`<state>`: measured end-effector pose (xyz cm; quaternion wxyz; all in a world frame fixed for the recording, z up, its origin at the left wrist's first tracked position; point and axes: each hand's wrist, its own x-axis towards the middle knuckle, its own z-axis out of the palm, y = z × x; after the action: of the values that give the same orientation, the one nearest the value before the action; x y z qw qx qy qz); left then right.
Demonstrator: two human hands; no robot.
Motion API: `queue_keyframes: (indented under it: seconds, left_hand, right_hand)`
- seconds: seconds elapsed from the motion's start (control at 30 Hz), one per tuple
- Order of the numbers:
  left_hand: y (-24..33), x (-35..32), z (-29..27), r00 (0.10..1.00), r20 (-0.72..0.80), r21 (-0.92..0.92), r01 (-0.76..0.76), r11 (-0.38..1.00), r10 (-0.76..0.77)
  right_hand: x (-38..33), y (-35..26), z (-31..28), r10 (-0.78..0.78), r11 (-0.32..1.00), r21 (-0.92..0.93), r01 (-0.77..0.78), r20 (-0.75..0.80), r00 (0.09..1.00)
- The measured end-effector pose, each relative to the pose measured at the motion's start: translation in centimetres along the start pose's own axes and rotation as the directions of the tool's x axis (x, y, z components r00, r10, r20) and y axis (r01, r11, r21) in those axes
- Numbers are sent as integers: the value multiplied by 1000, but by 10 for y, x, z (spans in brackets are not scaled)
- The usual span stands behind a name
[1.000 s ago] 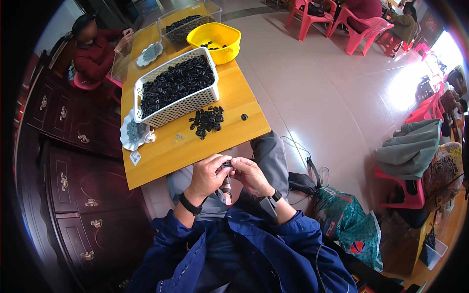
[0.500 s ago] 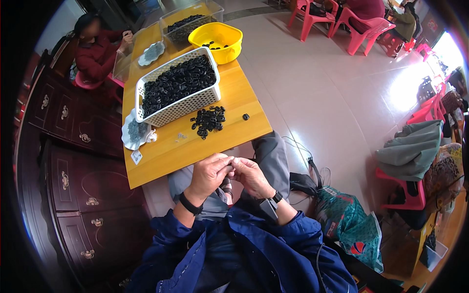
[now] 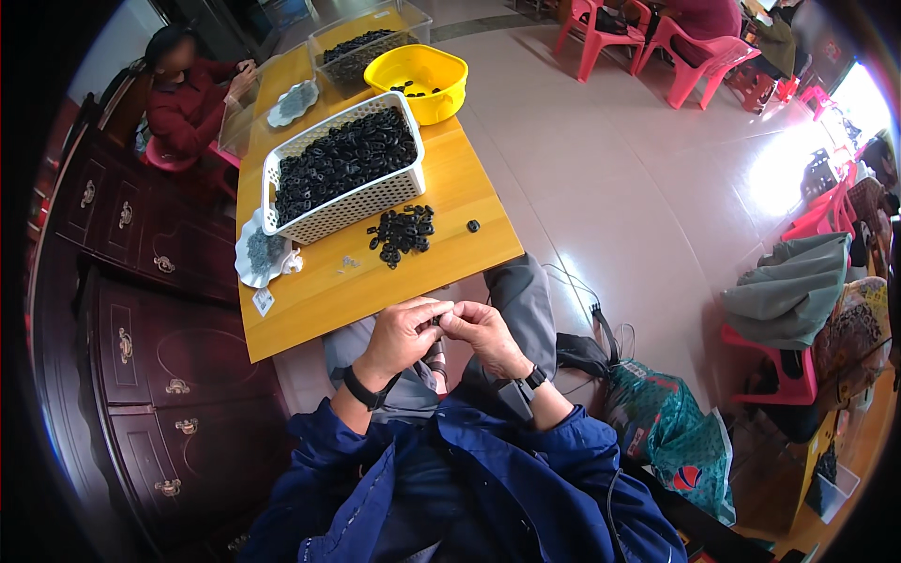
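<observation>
Just past the table's near edge, above my lap, my left hand (image 3: 402,336) and my right hand (image 3: 486,340) meet fingertip to fingertip. Both are closed in a pinch on a small black plastic piece (image 3: 435,321), mostly covered by the fingers. In front of them on the wooden table (image 3: 460,183) lies a loose pile of small black oval pieces (image 3: 402,235). A single black piece (image 3: 473,226) sits apart to its right. A few tiny clear bits (image 3: 349,262) are left of the pile. Behind stands a white perforated basket (image 3: 361,203) heaped with similar black pieces.
A white scalloped dish (image 3: 250,276) of small greyish bits is at the table's left edge. Farther back are a yellow tub (image 3: 449,105), another dish (image 3: 278,116) and a clear bin (image 3: 324,77). A person (image 3: 183,108) sits far left, beside dark drawers (image 3: 141,310).
My right fingers have shifted slightly against the left ones, and a bit of the black piece now shows between them. The table things stay in place.
</observation>
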<state>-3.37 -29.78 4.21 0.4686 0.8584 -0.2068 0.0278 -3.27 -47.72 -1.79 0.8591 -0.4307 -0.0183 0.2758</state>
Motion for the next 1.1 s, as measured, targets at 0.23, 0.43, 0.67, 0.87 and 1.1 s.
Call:
queue_keyframes:
  seconds: [0.23,0.43,0.67,0.87,1.1]
  left_hand:
    - [12,6,-3,998,-26,-27,-58,998,57]
    - [16,11,-3,999,-8,-76,-52,996,52]
    - [21,11,-5,999,-5,-105,-43,994,43]
    - [10,18,3,999,-12,43,-37,998,38]
    - [7,66,9,1000,-1,-65,1,998,-1]
  right_hand:
    - [0,0,-5,-5,997,76,4,14,1000]
    - [1,3,-11,-10,984,175,0,59,998]
    - [0,5,-8,-27,987,162,19,49,998]
    - [2,-1,-11,-33,998,55,34,-11,999]
    - [11,-4,-18,-45,963,252,99,-210,977]
